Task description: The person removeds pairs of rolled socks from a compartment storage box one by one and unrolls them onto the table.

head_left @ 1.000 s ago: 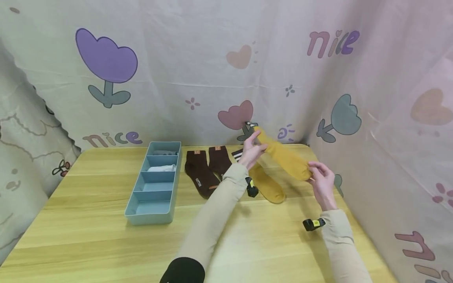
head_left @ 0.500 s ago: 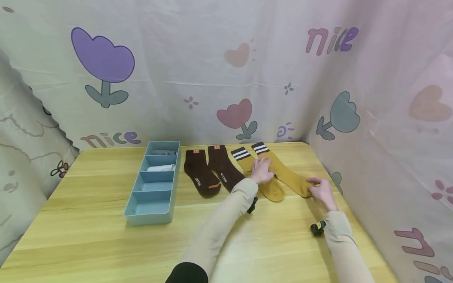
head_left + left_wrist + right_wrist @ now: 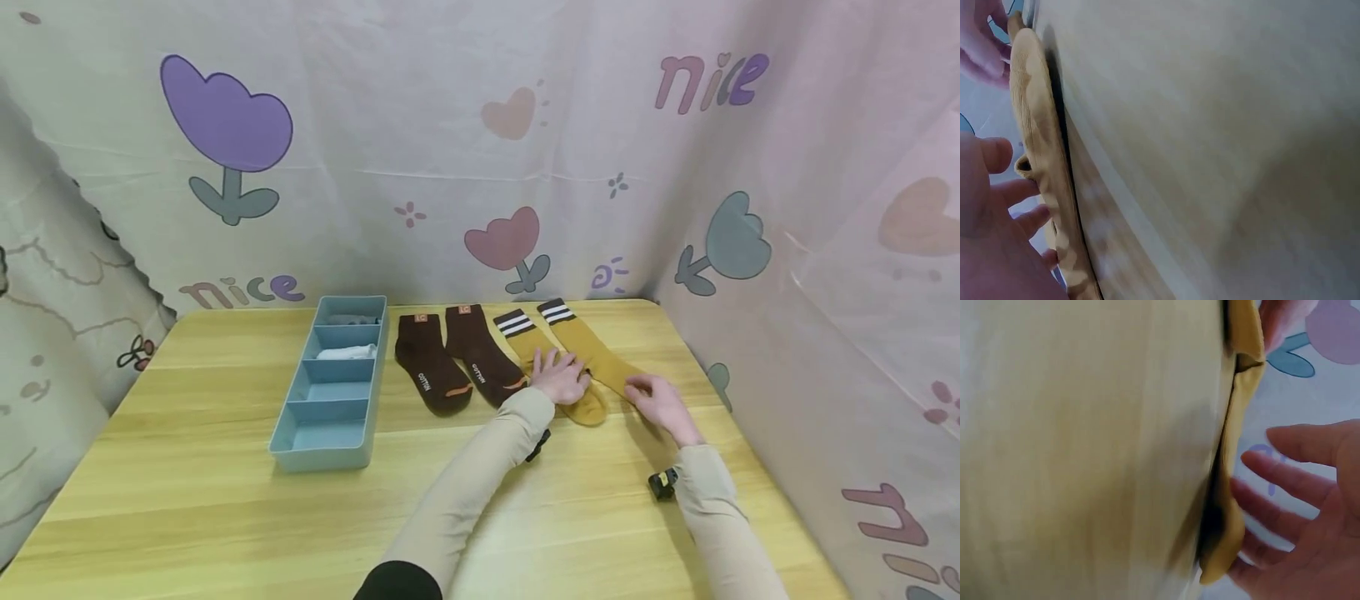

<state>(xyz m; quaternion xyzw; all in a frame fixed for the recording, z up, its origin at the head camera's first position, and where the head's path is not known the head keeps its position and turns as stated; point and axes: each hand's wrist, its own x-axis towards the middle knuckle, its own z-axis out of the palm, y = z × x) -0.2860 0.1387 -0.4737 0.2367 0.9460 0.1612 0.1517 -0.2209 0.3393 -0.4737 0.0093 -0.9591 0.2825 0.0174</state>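
Two yellow socks with white-striped dark cuffs lie side by side on the wooden table. My left hand (image 3: 561,379) rests on the left yellow sock (image 3: 590,408) with its fingers spread, reaching to the edge of the right yellow sock (image 3: 592,350). At the toe end of that right sock, my right hand (image 3: 662,407) touches the fabric and covers the toe. The right wrist view has the right fingers extended, fingertips along the sock's toe (image 3: 1229,540). In the left wrist view, the left fingertips press against the yellow fabric (image 3: 1038,119).
Left of the yellow pair lie two brown socks (image 3: 431,371) with orange labels. A blue-grey divided tray (image 3: 322,460) stands further left, holding a grey bundle (image 3: 351,320) and a white bundle (image 3: 347,352) in its two far compartments. A printed curtain (image 3: 375,167) hangs behind the table.
The right yellow sock, held up between both hands earlier, has come down flat beside its mate. My left hand has let go of the cuff and moved onto the socks; my right hand has shifted slightly left.
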